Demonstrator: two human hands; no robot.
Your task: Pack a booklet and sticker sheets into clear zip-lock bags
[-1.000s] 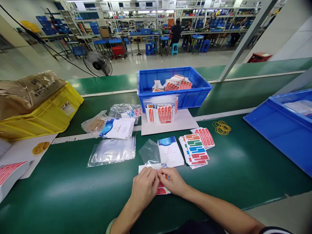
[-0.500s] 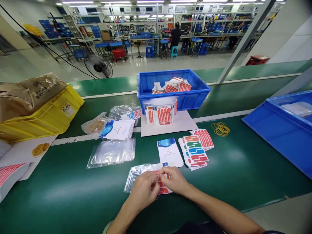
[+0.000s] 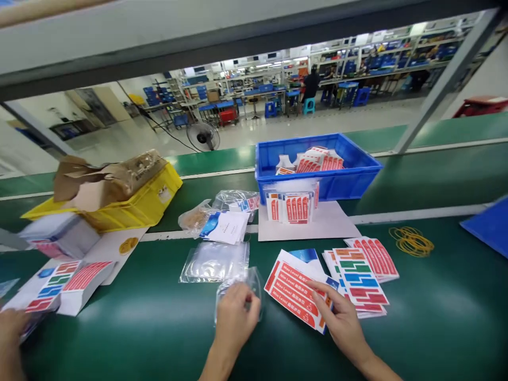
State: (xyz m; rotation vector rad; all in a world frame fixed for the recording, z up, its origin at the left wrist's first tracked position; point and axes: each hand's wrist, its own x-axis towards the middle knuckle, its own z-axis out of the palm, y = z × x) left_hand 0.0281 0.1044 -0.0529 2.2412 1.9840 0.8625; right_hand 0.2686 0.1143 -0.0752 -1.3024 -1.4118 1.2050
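My right hand (image 3: 342, 316) grips a small stack of sheets, on top a red-and-white label sheet (image 3: 296, 291) marked with Max Level and Min Level, tilted above the table. Closed fingers of my left hand (image 3: 237, 312) pinch a clear plastic bag (image 3: 256, 291), partly hidden behind the hand. Behind the held sheets lies a white booklet with a blue top (image 3: 311, 257). To the right are a pile of multicoloured label sheets (image 3: 357, 278) and a pile of red label sheets (image 3: 379, 259). A stack of clear bags (image 3: 216, 262) lies beyond my left hand.
A blue bin (image 3: 317, 180) with label sheets stands behind packed bags (image 3: 293, 206). Booklets (image 3: 226, 226) lie left of them, yellow rubber bands (image 3: 411, 242) on the right. A yellow crate (image 3: 151, 203) stands left; another person's hand (image 3: 11, 328) holds papers below it.
My hands have moved apart. The right now lifts the label sheets to the right, while the left stays with the bag. The view has turned left, bringing another person's hand into sight.
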